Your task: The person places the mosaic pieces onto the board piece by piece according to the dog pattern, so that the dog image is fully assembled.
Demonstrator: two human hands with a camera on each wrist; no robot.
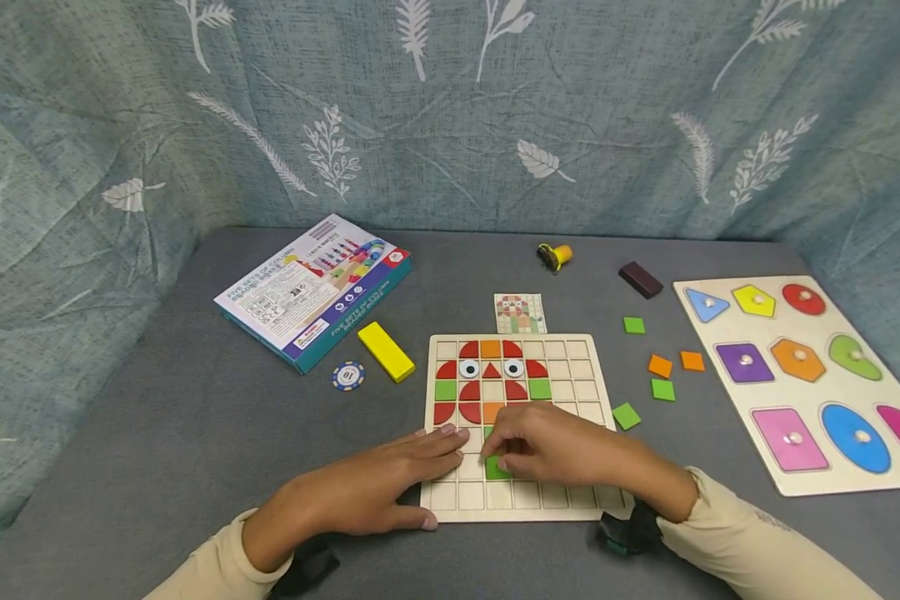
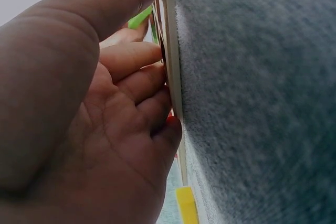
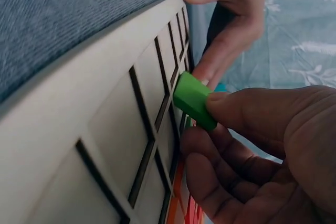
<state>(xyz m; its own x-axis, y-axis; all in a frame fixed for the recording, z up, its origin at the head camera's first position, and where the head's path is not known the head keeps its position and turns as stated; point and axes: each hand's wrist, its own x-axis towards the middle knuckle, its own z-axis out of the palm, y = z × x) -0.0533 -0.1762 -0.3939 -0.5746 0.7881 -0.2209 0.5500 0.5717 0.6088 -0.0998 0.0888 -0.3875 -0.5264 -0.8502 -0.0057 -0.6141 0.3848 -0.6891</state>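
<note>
A wooden grid board (image 1: 525,498) carries red, orange and green pieces and two eye discs in its upper left part. My right hand (image 1: 551,442) pinches a green square tile (image 3: 193,98) between thumb and fingers, tilted over a cell in the lower middle of the grid. Another green piece shows partly just above it, beside my fingers. With fingers extended, my left hand (image 1: 375,483) rests on the board's left side, its thumb near the lower left corner. A small pattern card (image 1: 518,313) lies against the board's far edge.
Loose green tiles (image 1: 626,416) and orange tiles (image 1: 692,361) lie right of the board. Beyond them is a shape puzzle board (image 1: 768,400). A box (image 1: 315,292), yellow block (image 1: 386,352) and poker chip (image 1: 348,375) sit left. A dark block (image 1: 641,280) and yellow-black object (image 1: 554,256) lie behind.
</note>
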